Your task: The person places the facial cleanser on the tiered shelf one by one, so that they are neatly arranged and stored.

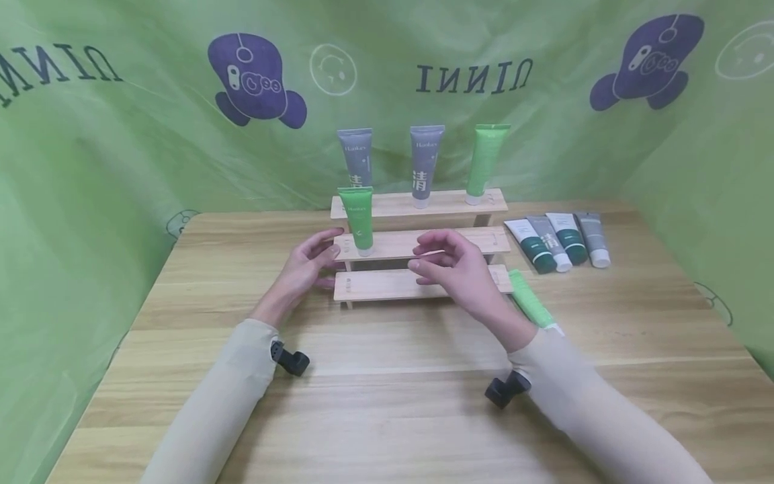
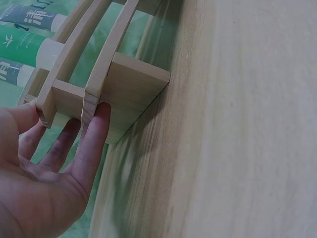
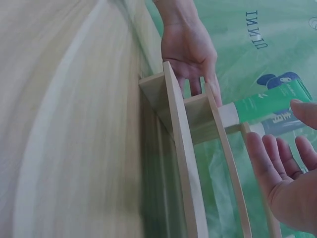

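My left hand (image 1: 305, 263) is at the left end of a three-step wooden display rack (image 1: 387, 286). In the left wrist view, its thumb (image 2: 22, 116) rests at the middle step's end while the fingers reach beneath the steps, gripping the rack. A bright green tube (image 1: 358, 218) stands cap down near the left end of the middle step. Above the right part of the lower steps, my right hand (image 1: 459, 269) hovers with loosely bent fingers, holding nothing. On the top step stand two grey-blue tubes (image 1: 358, 158) (image 1: 425, 161) and a light green tube (image 1: 486, 161).
Another light green tube (image 1: 532, 301) lies beside the rack's right end, partly behind my right wrist. Several tubes, including a white-and-green one (image 1: 532, 245) and a grey one (image 1: 592, 238), lie in a row at the back right. A green printed curtain (image 1: 375, 101) surrounds the wooden table (image 1: 387, 417).
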Demonstrator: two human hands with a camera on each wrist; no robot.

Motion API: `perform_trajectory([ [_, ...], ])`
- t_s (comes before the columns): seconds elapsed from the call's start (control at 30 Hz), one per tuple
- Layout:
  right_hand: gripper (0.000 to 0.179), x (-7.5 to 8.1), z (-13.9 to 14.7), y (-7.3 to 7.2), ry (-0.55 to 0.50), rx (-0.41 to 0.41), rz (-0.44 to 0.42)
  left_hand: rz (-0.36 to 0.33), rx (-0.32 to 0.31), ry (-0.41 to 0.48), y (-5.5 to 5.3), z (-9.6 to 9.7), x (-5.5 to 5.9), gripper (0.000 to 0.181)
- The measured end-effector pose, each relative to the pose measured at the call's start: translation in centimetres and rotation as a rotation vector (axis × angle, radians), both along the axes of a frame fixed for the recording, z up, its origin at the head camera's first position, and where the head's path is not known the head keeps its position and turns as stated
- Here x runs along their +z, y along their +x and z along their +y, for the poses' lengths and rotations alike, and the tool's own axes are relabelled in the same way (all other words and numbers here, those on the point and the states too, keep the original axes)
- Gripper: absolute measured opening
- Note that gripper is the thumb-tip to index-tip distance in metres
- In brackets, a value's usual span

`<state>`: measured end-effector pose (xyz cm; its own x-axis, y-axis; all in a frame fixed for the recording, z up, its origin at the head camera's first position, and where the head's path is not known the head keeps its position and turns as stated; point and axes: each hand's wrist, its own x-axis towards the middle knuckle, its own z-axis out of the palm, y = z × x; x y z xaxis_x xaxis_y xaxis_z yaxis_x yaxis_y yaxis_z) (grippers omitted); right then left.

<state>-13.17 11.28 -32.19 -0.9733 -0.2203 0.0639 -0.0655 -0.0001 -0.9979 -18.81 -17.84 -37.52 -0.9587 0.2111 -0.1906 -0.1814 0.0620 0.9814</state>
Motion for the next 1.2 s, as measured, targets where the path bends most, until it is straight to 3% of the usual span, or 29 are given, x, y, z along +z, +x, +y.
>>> perform_trajectory([
  [0.3,0.043,-0.9,4.5,2.0,0.056,0.003,-0.074,-0.006,-0.007,0.002,-0.1,-0.1,-0.1,0.046],
  [0.57,0.035,-1.8,9.3,3.6,0.095,-0.001,-0.055,0.008,-0.016,0.006,-0.1,-0.1,-0.1,0.047],
  [0.8,0.042,-1.8,13.5,4.6,0.223,0.016,-0.066,0.008,-0.003,-0.013,0.0,-0.2,-0.4,0.047],
  [1.2,0.052,-2.7,19.0,4.4,0.401,0.022,-0.096,0.01,-0.001,-0.009,-0.2,-0.2,-0.4,0.046],
])
